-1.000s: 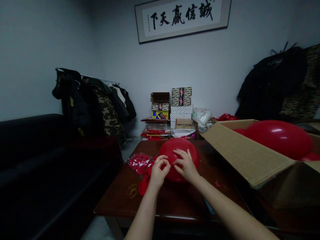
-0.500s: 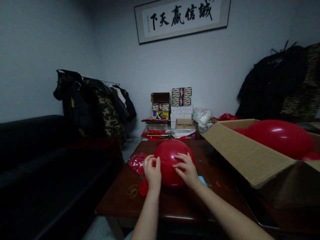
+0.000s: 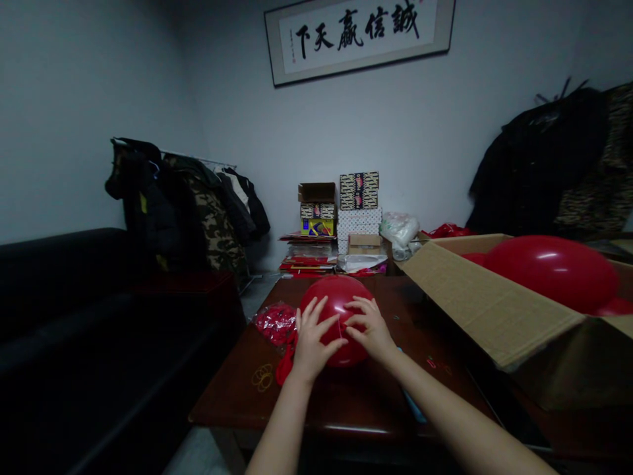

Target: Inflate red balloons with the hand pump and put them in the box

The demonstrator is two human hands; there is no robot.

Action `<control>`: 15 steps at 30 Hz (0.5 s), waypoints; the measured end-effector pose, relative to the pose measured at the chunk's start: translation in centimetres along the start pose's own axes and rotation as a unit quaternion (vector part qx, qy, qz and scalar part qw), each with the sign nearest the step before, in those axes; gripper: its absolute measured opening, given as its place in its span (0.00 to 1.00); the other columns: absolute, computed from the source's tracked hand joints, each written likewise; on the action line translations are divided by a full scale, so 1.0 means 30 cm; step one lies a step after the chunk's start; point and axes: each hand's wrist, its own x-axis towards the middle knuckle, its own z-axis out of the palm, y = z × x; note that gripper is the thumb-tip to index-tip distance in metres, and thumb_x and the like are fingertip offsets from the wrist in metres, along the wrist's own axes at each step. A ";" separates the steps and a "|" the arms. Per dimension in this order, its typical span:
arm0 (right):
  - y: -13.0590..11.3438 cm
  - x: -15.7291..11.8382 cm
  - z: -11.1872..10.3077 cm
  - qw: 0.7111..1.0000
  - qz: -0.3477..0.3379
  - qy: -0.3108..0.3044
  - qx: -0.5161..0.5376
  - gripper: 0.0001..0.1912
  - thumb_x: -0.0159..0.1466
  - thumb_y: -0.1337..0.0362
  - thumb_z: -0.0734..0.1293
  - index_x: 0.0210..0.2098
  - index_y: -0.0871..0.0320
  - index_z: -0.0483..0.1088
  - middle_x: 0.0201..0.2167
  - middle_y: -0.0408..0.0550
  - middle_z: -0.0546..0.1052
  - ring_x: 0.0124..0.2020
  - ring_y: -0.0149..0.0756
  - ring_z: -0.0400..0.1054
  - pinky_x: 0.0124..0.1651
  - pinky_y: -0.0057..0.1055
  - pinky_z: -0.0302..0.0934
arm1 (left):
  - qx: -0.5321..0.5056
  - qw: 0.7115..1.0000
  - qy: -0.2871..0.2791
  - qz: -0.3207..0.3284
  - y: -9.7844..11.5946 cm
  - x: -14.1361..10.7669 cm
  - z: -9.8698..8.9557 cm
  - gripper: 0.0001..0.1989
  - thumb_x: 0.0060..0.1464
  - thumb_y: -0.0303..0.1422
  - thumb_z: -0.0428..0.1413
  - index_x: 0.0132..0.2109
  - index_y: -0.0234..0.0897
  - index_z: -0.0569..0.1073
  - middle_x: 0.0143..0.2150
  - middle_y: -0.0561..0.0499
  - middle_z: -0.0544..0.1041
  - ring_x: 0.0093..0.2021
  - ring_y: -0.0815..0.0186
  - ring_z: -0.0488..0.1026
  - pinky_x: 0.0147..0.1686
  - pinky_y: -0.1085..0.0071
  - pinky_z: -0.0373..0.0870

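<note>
An inflated red balloon [image 3: 330, 290] rests on the table in front of me. My left hand [image 3: 313, 340] lies against its near left side, fingers spread, thumb and index finger reaching toward the middle. Between those two fingertips a thin pale strand, apparently a rubber band [image 3: 339, 328], is stretched upright. From the right, my right hand [image 3: 370, 330] has its thumb and index finger closed at the balloon's neck; the neck itself is mostly hidden by the fingers. Beside my left wrist are limp red balloons [image 3: 285, 367].
A clear bag of red balloons [image 3: 273, 322] and loose yellow rubber bands [image 3: 262, 377] lie on the left of the brown table [image 3: 232, 402]. To the right, an open cardboard box [image 3: 489, 310] holds large red balloons [image 3: 551, 270]. A light blue object [image 3: 414, 406] lies beneath my right forearm.
My left hand has turned and moved right, its fingers going from a pinch to spread. The strand, earlier drawn sideways between my hands, now runs upright. The balloon has shifted slightly left.
</note>
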 end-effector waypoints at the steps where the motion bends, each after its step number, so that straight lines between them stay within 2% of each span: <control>1: -0.003 0.002 -0.001 1.000 -0.004 -0.004 -0.006 0.02 0.53 0.64 0.69 0.27 0.48 0.72 0.45 0.43 0.72 0.55 0.43 0.56 0.60 0.57 0.34 | 0.016 1.000 0.002 0.010 0.011 0.004 -0.003 0.21 0.45 0.40 0.61 0.48 0.49 0.72 0.62 0.48 0.61 0.63 0.52 0.52 0.58 0.39 0.40; 4: -0.011 0.010 -0.007 1.000 -0.016 -0.018 -0.020 0.03 0.52 0.64 0.69 0.27 0.48 0.72 0.44 0.43 0.72 0.56 0.43 0.55 0.60 0.56 0.30 | 0.042 0.999 0.014 0.030 0.039 0.020 -0.011 0.15 0.47 0.38 0.60 0.44 0.48 0.74 0.60 0.48 0.65 0.62 0.54 0.54 0.59 0.40 0.36; 9: -0.020 0.017 -0.022 0.999 -0.021 -0.030 -0.026 0.03 0.53 0.62 0.68 0.28 0.47 0.73 0.44 0.43 0.72 0.56 0.44 0.55 0.60 0.57 0.31 | 0.054 0.997 0.037 0.046 0.048 0.034 -0.018 0.06 0.49 0.36 0.58 0.36 0.47 0.77 0.57 0.50 0.69 0.61 0.53 0.56 0.58 0.39 0.36; 15: -0.045 0.017 -0.036 0.999 0.006 -0.038 -0.005 0.04 0.55 0.63 0.66 0.31 0.49 0.72 0.45 0.45 0.72 0.55 0.42 0.57 0.59 0.55 0.40 | 0.055 0.995 0.061 0.050 0.035 0.039 -0.012 0.03 0.49 0.33 0.58 0.31 0.46 0.77 0.57 0.50 0.69 0.61 0.53 0.56 0.58 0.38 0.39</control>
